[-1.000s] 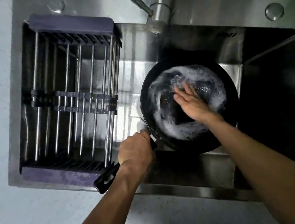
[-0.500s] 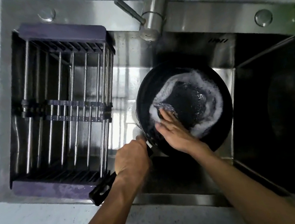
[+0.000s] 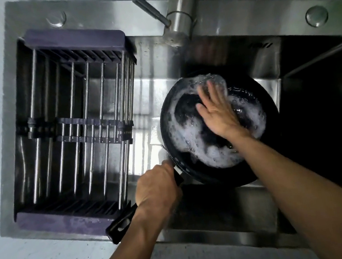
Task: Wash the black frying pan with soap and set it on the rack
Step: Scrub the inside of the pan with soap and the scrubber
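The black frying pan (image 3: 225, 178), coated inside with white soap foam (image 3: 179, 137), was held tilted over the steel sink (image 3: 228, 204), right of the drying rack (image 3: 75, 128). The left hand (image 3: 158, 189) clenched the pan's handle (image 3: 121, 223). The right hand (image 3: 217, 113), fingers extended, pressed flat inside the pan near its far rim.

left hand (image 3: 158, 188) grips pan handle (image 3: 121, 223) | right hand (image 3: 217, 113) flat in sudsy frying pan (image 3: 193, 176) | rack (image 3: 75, 128) left
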Available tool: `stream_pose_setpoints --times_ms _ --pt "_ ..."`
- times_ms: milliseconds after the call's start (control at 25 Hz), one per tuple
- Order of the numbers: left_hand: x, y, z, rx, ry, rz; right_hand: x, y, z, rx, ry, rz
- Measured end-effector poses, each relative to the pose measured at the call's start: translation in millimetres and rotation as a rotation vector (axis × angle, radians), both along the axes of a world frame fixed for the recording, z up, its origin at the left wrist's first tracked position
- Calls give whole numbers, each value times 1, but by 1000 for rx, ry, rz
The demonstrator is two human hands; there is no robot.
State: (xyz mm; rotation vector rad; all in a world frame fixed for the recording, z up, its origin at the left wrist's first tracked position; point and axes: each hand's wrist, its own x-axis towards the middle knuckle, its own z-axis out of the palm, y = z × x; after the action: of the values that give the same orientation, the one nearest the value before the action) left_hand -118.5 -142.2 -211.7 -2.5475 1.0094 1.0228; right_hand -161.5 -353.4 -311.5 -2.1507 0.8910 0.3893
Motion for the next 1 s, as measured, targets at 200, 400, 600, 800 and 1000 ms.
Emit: stream_pose_setpoints --times_ms 200,400,600,800,1000 --pt "-2 0 1 -3 -36 -18 -35 33 5 90 79 56" --pt "-2 0 2 -18 -27 13 -57 -5 13 -79 342 10" --pt "-2 0 2 -31 -44 22 -61 49 22 271 111 118" --pt "-2 -2 3 -23 -52 21 -100 66 45 231 213 256" --pt "-3 -4 3 25 -44 23 -101 34 52 117 377 216"
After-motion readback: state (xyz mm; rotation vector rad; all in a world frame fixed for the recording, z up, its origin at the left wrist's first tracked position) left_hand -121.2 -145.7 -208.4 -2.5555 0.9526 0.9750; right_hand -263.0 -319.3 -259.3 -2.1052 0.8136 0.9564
